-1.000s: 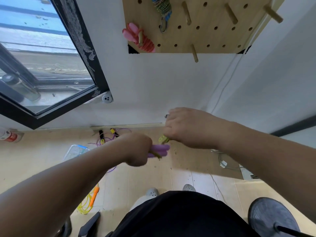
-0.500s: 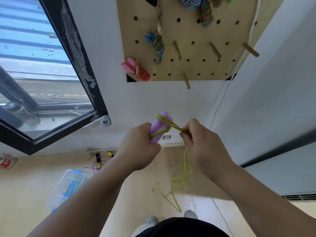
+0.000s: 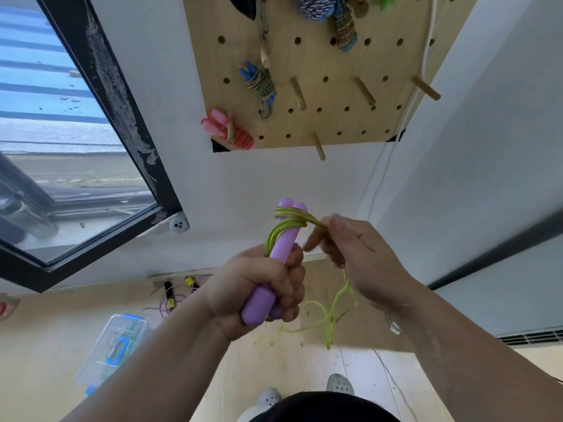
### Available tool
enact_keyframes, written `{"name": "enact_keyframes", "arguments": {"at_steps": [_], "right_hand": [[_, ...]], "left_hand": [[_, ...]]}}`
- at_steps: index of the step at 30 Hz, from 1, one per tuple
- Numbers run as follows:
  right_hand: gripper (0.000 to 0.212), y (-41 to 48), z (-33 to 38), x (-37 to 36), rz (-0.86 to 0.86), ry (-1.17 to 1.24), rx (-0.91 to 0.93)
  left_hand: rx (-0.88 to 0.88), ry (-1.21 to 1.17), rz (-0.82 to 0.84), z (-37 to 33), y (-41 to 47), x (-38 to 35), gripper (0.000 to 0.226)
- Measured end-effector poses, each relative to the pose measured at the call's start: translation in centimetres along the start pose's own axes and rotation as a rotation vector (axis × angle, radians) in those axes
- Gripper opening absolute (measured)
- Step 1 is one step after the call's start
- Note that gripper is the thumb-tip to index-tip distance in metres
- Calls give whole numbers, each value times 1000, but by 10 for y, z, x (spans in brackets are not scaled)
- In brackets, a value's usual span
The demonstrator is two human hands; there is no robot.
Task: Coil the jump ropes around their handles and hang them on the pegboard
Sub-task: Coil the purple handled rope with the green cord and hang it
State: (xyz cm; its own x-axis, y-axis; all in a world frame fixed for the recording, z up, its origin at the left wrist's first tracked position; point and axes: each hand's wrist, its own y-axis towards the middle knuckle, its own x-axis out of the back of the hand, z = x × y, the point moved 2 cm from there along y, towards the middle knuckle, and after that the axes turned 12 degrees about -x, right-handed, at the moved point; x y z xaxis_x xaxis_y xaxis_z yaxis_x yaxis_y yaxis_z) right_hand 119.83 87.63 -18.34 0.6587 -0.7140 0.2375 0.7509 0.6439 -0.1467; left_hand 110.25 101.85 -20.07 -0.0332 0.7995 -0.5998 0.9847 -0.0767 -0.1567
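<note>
Two purple handles (image 3: 285, 246), near-upright, tips toward pegboard (image 3: 335, 92).

The handles (image 3: 286, 240) are seen as smooth, matt plastic, the rope (image 3: 292, 215) as glossy, half-clear plastic. The pegboard (image 3: 333, 94) and pegs (image 3: 364, 91) are made of pale, smooth wood; the box (image 3: 103, 354) is of clear plastic.

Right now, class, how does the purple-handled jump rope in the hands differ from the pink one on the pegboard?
The purple-handled rope has few turns of green cord, the rest dangling; the pink rope shows no loose cord. The left hand grips the purple-handled rope, the right hand pinches its cord; the pink rope hangs on the pegboard. Both have paired handles.
</note>
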Motion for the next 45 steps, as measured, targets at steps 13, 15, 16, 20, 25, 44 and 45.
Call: {"name": "enact_keyframes", "arguments": {"at_steps": [13,15,16,20,25,44,45], "right_hand": [[36,9,-6,12,-102,-639,197],[28,10,-10,9,-45,-645,197],[23,10,-13,8,-17,-644,200],[21,15,-19,5,80,-648,206],[46,32,-10,-7,338,-768,194],[33,42,7,-23,134,-951,155],[37,40,4,-20,106,-856,113]], "left_hand": [[-50,471,-89,-24,13,28,20],[-40,530,-3,-34,11,24,22],[-28,578,40,-40,10,23,22],[44,932,182,-59,6,23,19],[256,1181,374,-56,2,12,20],[177,1981,-46,-32,39,65,21],[139,1950,-101,-36,40,66,21]]}}
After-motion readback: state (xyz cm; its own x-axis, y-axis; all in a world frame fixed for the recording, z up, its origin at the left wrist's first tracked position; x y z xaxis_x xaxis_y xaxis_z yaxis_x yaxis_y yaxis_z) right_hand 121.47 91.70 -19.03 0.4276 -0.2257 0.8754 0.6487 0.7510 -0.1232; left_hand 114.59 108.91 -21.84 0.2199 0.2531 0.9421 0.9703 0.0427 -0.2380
